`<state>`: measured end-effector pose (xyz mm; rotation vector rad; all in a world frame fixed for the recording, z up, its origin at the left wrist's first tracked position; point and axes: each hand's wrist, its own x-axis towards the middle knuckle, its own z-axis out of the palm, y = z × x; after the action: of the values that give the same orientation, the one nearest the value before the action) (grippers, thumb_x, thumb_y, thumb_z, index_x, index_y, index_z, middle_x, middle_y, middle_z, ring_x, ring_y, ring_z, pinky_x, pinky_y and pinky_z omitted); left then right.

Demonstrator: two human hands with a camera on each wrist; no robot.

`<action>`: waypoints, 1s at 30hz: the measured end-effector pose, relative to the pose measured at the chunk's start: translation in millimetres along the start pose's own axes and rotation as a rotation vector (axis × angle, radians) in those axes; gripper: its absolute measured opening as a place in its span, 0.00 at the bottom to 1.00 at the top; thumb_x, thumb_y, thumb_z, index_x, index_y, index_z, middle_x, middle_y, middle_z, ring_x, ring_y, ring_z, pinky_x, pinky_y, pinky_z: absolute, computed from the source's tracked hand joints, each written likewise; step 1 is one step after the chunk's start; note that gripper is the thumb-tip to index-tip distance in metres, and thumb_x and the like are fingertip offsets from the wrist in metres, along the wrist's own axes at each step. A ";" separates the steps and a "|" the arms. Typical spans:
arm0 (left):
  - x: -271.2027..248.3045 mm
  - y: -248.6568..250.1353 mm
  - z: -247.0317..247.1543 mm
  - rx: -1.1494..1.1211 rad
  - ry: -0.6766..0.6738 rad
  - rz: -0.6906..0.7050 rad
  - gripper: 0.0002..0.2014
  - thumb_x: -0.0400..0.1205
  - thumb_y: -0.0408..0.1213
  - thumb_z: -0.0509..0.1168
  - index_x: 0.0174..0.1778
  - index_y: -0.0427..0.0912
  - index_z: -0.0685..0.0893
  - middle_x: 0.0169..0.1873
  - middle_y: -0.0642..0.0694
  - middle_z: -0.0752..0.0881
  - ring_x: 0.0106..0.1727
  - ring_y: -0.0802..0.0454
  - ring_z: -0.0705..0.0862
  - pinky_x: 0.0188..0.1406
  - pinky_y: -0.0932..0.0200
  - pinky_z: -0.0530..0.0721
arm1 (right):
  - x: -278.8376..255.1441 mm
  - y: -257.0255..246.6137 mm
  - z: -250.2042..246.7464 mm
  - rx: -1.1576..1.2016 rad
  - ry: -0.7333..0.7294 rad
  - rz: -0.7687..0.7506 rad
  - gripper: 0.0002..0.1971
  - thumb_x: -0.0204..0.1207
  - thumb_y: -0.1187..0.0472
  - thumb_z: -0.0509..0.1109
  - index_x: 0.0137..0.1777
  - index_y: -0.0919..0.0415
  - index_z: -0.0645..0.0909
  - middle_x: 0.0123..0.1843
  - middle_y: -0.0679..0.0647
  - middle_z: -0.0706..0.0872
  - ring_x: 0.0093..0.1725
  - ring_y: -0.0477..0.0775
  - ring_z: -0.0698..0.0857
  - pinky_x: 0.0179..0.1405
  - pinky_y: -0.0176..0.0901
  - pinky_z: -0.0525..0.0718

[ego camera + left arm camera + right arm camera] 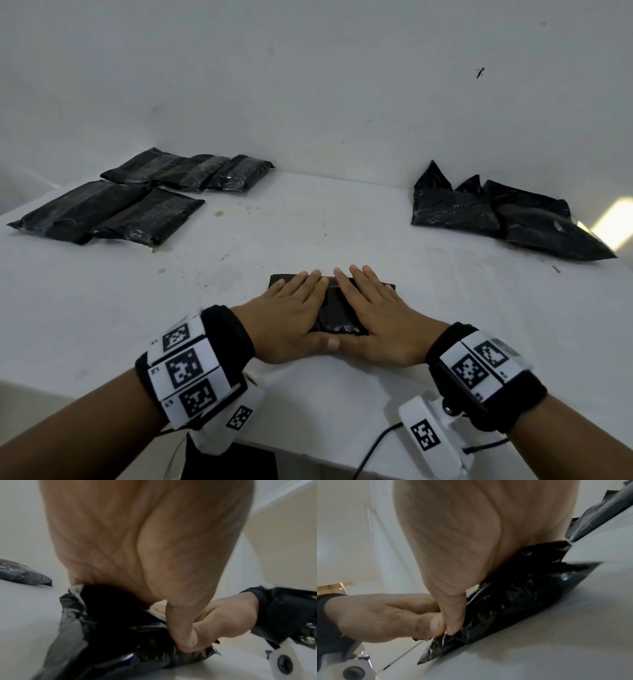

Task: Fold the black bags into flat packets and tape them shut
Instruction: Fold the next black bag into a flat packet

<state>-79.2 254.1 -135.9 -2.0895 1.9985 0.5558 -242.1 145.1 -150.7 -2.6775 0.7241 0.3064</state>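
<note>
Left hand and right hand spread flat, fingers straight, pressing black bag onto counter. Best: thumbs pin near edge, squeeze air outward before taping.

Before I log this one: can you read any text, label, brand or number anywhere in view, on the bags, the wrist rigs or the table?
No readable words or brands.
Wrist bands and: square black-and-white marker patterns, not text; tiny characters beside them are too small to read.
Folded black bag under both hands: no print visible.
Taped packets: no labels visible.
Unfolded bags: one small pale patch, too blurred to read.
</note>
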 end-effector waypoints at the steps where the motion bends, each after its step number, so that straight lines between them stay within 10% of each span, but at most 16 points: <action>1: -0.3 -0.2 -0.1 0.027 -0.011 0.003 0.47 0.84 0.66 0.47 0.84 0.40 0.29 0.84 0.44 0.31 0.85 0.49 0.31 0.86 0.47 0.39 | -1.0 -0.5 -0.6 -0.007 0.003 -0.001 0.50 0.79 0.31 0.58 0.85 0.47 0.26 0.86 0.51 0.26 0.83 0.50 0.24 0.84 0.55 0.34; 5: 4.5 1.9 0.9 0.049 0.003 -0.010 0.43 0.87 0.60 0.48 0.85 0.39 0.32 0.86 0.42 0.35 0.86 0.49 0.35 0.86 0.48 0.42 | -10.7 -7.3 -3.9 -0.134 0.065 -0.035 0.46 0.83 0.36 0.57 0.86 0.52 0.29 0.87 0.52 0.27 0.84 0.50 0.26 0.85 0.53 0.37; 10: 16.8 2.9 -9.0 0.069 0.047 -0.020 0.39 0.89 0.53 0.50 0.85 0.38 0.35 0.86 0.42 0.37 0.87 0.48 0.38 0.85 0.47 0.44 | -20.4 -9.9 -8.7 -0.251 0.118 0.022 0.33 0.90 0.49 0.53 0.88 0.57 0.43 0.90 0.54 0.42 0.88 0.51 0.45 0.78 0.47 0.66; 19: 40.6 18.0 -9.9 0.065 0.244 0.188 0.35 0.89 0.35 0.54 0.87 0.48 0.39 0.87 0.53 0.40 0.87 0.54 0.43 0.85 0.49 0.53 | 5.4 25.5 -5.1 -0.110 0.102 0.054 0.33 0.89 0.60 0.54 0.88 0.64 0.42 0.89 0.61 0.41 0.88 0.58 0.39 0.86 0.57 0.52; 24: 53.1 17.2 -19.5 0.079 0.325 0.165 0.31 0.88 0.36 0.56 0.87 0.51 0.52 0.86 0.55 0.52 0.85 0.54 0.59 0.73 0.49 0.74 | -8.0 34.6 -28.8 0.172 0.284 -0.009 0.27 0.80 0.60 0.70 0.77 0.66 0.70 0.74 0.60 0.77 0.75 0.60 0.74 0.76 0.51 0.70; 30: 69.7 17.2 -39.4 0.219 0.353 0.116 0.24 0.88 0.37 0.54 0.82 0.54 0.66 0.83 0.55 0.62 0.78 0.47 0.71 0.58 0.51 0.77 | 15.2 104.5 -66.6 0.244 0.640 0.319 0.14 0.79 0.61 0.69 0.62 0.60 0.87 0.61 0.61 0.89 0.61 0.59 0.86 0.65 0.50 0.83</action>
<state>-89.9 173.5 -125.9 -2.0575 2.2566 -0.0239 -276.0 28.2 -122.9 -2.4084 1.2790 -0.5599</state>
